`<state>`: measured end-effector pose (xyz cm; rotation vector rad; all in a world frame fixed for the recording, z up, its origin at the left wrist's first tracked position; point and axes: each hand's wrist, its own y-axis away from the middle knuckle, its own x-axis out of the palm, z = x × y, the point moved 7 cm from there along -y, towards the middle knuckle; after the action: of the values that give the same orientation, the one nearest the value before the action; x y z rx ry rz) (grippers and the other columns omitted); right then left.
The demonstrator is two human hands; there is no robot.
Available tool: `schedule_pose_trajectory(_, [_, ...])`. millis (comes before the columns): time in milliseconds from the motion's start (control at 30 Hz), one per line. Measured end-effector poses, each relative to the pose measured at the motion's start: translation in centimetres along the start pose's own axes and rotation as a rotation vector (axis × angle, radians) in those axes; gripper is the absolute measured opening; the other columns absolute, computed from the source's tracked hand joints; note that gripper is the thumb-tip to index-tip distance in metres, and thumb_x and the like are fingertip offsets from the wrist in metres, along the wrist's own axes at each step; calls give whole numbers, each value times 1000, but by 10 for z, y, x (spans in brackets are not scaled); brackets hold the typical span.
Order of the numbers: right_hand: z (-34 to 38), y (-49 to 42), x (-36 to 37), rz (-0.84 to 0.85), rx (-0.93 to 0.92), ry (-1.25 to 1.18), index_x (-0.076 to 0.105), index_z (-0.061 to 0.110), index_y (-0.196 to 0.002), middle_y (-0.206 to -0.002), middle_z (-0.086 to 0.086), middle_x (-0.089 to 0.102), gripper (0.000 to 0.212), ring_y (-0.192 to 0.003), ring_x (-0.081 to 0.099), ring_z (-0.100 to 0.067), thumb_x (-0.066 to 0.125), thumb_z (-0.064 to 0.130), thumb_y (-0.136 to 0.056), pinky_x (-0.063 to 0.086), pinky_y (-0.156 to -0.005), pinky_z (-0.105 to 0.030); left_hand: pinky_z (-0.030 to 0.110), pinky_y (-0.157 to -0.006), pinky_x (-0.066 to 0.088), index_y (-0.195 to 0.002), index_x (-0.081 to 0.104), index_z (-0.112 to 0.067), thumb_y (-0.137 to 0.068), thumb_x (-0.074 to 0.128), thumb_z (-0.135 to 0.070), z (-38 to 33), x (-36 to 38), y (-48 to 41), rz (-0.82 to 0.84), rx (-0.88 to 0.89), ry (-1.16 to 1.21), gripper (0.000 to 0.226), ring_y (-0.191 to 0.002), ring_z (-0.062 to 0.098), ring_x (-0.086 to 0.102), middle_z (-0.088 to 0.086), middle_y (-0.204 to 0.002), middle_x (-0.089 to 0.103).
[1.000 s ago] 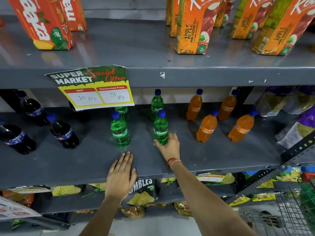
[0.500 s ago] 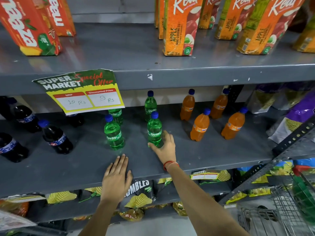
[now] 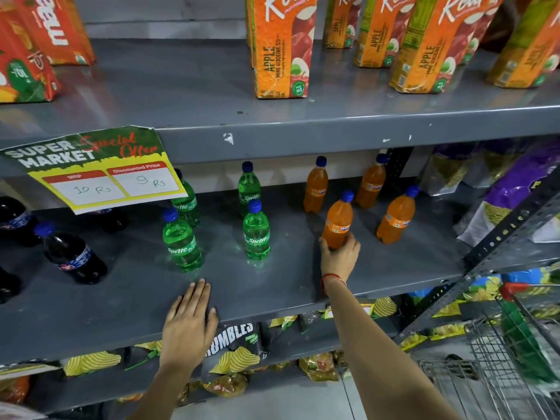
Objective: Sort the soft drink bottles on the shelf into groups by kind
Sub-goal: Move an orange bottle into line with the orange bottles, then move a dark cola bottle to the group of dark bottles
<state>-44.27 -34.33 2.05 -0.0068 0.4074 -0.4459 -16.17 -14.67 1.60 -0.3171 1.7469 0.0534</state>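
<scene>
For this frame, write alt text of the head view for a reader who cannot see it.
The right hand grips the base of an orange bottle on a grey shelf, while the left hand rests flat on its front edge. Green bottles stand left.

Glossy clear plastic is seen in the orange bottle [image 3: 338,221] gripped by the right hand [image 3: 340,258]. Under the left hand [image 3: 188,325], the shelf [image 3: 272,286] is smooth grey painted metal with a dull sheen. Above, the price sign [image 3: 94,168] is matt paper.
</scene>
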Motion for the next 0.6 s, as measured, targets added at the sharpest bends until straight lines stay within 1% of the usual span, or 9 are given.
schedule_pose_trajectory(167, [1,-2,1,16,-34,11,42,-1,-128,-126,-24,48,60,-116,50,-40,72,17,-79,43,-97,-46,43,-101,38,-127,52,-2,-95,8,-42,-1,-1,-1,7,-2,3,68,-125,28,49,13,-134,54])
schedule_pose_trajectory(233, [1,-2,0,24,-35,-5,42,1,-128,-126,-23,48,59,-115,51,-39,72,17,-80,44,-96,-42,44,-101,39,-128,52,-2,-95,8,-42,-2,-2,-1,17,-4,3,68,-125,28,49,13,-134,54])
schedule_pose_trajectory(267, [0,-1,-2,27,-31,-18,42,1,-129,-127,-23,47,60,-116,50,-39,72,17,-80,43,-97,-41,44,-101,39,-128,52,-2,-95,8,-42,-2,-2,-1,24,-5,3,68,-125,28,49,13,-135,54])
schedule_pose_trajectory(367, [-1,7,-9,7,17,-36,36,0,-134,-133,-24,42,73,-123,44,-39,76,21,-76,40,-103,-49,44,-103,37,-129,51,-3,-95,11,-42,-3,-3,-1,36,-5,2,66,-127,27,47,12,-137,52])
schedule_pose_trajectory(400, [-1,13,-11,-12,33,-50,37,-1,-134,-132,-24,43,74,-123,44,-40,77,21,-75,39,-103,-49,44,-104,36,-130,50,-3,-95,13,-42,-3,-3,-2,34,0,-1,65,-128,27,46,12,-137,51])
schedule_pose_trajectory(433, [1,22,-14,-33,29,-67,41,-2,-130,-128,-25,45,70,-121,45,-40,77,20,-75,39,-102,-48,44,-105,35,-130,49,-3,-94,16,-42,-3,-3,-1,32,1,6,63,-129,26,45,11,-138,50])
schedule_pose_trajectory(500, [5,45,-14,-66,-3,-106,50,-3,-119,-117,-27,51,53,-113,49,-41,76,15,-76,40,-95,-45,43,-106,32,-130,50,-4,-94,20,-42,3,-5,3,35,2,32,61,-129,26,44,11,-138,50])
schedule_pose_trajectory(600, [13,87,-3,-40,-54,-144,54,-1,-104,-107,-24,52,33,-100,53,-41,71,14,-80,45,-86,-48,45,-105,34,-128,52,-3,-95,9,-49,22,-13,13,34,-14,66,71,-128,26,46,11,-136,52])
